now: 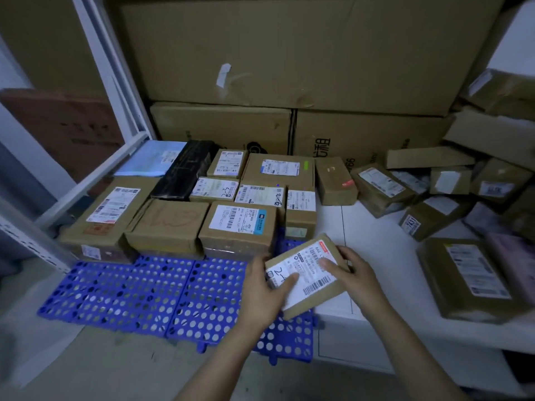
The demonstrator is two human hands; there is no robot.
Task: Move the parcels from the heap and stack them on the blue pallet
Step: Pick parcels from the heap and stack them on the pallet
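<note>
A flat brown parcel point(311, 287) with a white label is held tilted above the right end of the blue pallet point(130, 293). My left hand point(265, 290) grips its left edge, thumb on the label. My right hand point(354, 273) holds its right edge with fingers over the top. Several labelled parcels point(237, 224) stand stacked on the back half of the pallet. The heap of parcels point(451, 198) lies to the right on a white surface.
Large cardboard cartons point(289, 53) rise behind the pallet. A white metal rack frame point(95, 175) slants along the left. A big wrapped parcel point(472, 279) lies at the right on the white platform point(376, 244). The pallet's front half shows bare perforated plastic.
</note>
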